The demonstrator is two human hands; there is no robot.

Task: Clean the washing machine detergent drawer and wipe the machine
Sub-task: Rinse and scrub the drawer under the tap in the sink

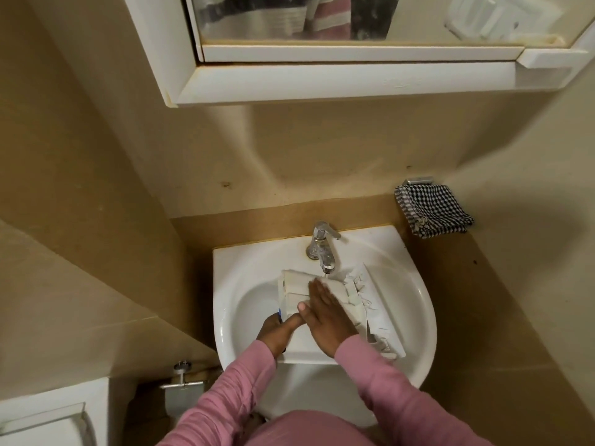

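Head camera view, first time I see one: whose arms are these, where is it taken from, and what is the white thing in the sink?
The camera sits on a person's head, looking down at their own arms. The white thing is a washing machine's detergent drawer, lying in the sink under the tap. The left hand grips its left edge; the right hand lies flat on it, fingers straight. A checked cloth hangs on the wall.
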